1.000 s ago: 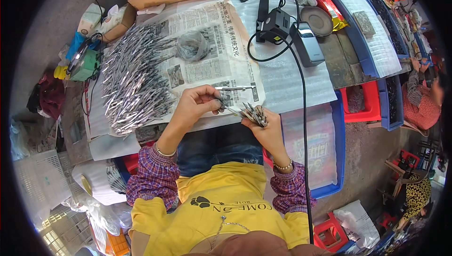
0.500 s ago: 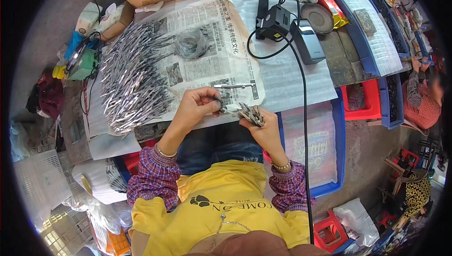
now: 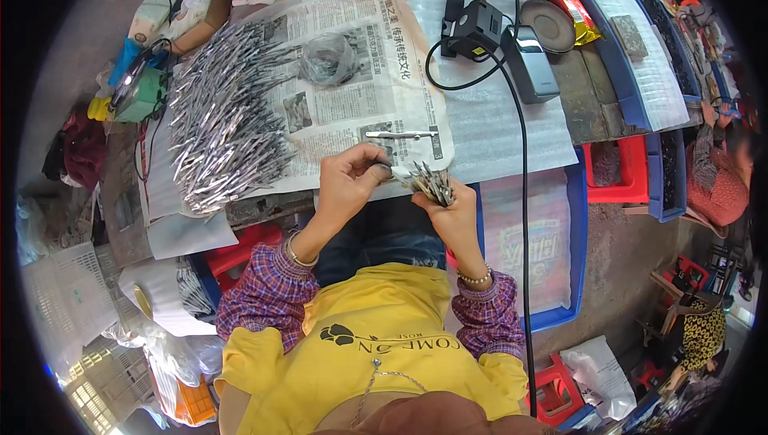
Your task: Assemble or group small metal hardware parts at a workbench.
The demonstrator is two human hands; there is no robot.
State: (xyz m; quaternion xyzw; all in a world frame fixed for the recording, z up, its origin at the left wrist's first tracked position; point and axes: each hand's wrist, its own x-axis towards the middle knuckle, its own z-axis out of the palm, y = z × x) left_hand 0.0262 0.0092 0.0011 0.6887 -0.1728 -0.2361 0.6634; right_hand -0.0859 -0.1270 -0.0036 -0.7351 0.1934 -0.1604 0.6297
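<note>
My right hand (image 3: 456,213) is closed around a bunch of slender metal pieces (image 3: 434,184), their pointed ends fanning up and out. Just left of it, my left hand (image 3: 350,181) has thumb and forefinger pinched together. Dark fingertips hide what that pinch holds, if anything. Both hands are over the table's near edge. On the newspaper (image 3: 352,23) beyond them lies a single silver metal piece (image 3: 400,135). A large heap of similar slender metal pieces (image 3: 228,119) spreads over the table's left part. A clear plastic bag (image 3: 330,59) rests on the paper.
Right of the newspaper are a black box (image 3: 478,25) and a grey device (image 3: 531,65), with a black cable (image 3: 524,195) running down past my right arm. A blue tray (image 3: 578,275) stands below the table's right edge, near a red stool (image 3: 620,171). Another person (image 3: 712,183) sits far right.
Both hands have shifted slightly right, staying close together. The right hand still grips its bunch, now tilted a little differently. The view itself has moved slightly.
</note>
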